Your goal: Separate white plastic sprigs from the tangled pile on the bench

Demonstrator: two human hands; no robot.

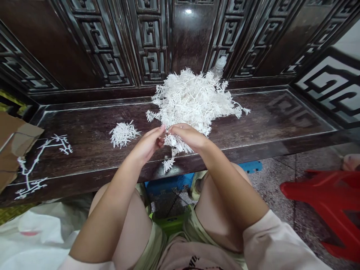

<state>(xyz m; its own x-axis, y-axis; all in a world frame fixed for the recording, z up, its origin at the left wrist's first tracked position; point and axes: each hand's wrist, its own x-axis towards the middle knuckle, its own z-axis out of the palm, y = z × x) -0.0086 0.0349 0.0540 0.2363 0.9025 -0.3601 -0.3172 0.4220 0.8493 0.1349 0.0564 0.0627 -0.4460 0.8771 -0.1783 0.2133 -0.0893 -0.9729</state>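
Observation:
My left hand (152, 143) and my right hand (189, 135) meet at the front of a heap of white plastic sprigs (191, 98) on the dark wooden bench. Under the curled fingers of my right hand is a white artificial sprig (176, 143), its feathery tip hanging over the bench edge. My left thumb and fingers are pinched close beside it; whatever is between them is too small to make out. To the left lies a small pile of white needle-like pieces (123, 134).
A bare white branch (36, 165) rests by a torn cardboard box (15, 144) at the left. Behind the heap stands a clear bottle (218, 67) against the carved wooden backrest (194, 41). A red plastic stool (329, 198) is at the right, a white bag (42, 232) at lower left.

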